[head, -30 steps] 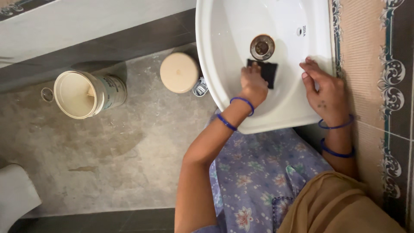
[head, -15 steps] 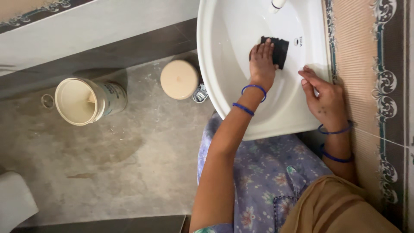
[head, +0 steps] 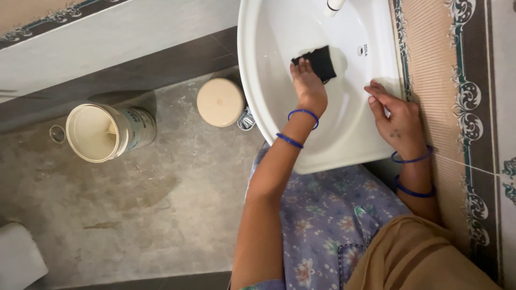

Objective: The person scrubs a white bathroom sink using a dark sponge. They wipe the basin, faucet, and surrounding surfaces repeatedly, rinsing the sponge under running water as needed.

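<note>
Item: dark scrubbing pad point(head: 318, 60), flat and roughly square, lying inside the white basin point(head: 279, 107) on its far slope, near the small overflow hole point(head: 359, 51). Its near edge is under my fingers; its far and right edges show free, with bare white bowl all round them.

My left hand point(head: 307, 86): fingers stretched out and pressed flat on the pad's near corner, not curled about it. Two blue bangles point(head: 302, 114) sit on that wrist. My forearm crosses the basin's front rim, and the bowl lies open to either side of it.

My right hand point(head: 395, 121): open, fingers loosely spread, resting on the basin's right rim where it meets the patterned wall tiles point(head: 457, 80). It holds nothing. Little room lies between that rim and the wall. Two more blue bangles ring this wrist.

A white tap tip point(head: 336, 4) shows at the upper edge of the view, above the bowl.

Below the basin's left curve: a round cream lid point(head: 220, 102), partly tucked under the rim. Well to the left: an open cream bucket point(head: 107, 131) on the stained concrete floor point(head: 134, 215), with wide bare floor around it. My flowered purple garment point(head: 322, 225) hangs below the front rim.
</note>
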